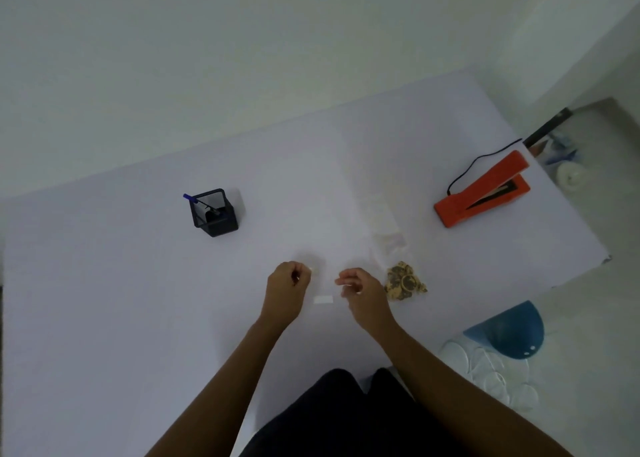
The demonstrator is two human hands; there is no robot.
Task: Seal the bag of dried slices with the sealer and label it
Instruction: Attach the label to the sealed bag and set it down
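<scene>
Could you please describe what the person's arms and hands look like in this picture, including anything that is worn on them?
Both forearms are bare up to the frame's lower edge; no sleeve shows. The left hand and the right hand wear no gloves, and no watch, bracelet or ring can be made out at this blur. Dark clothing covers the lap between the arms.

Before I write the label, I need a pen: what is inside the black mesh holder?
A blue-capped pen leans inside the black mesh holder, its cap poking past the rim. The mesh walls hide the holder's bottom, so anything else there cannot be seen.
</scene>
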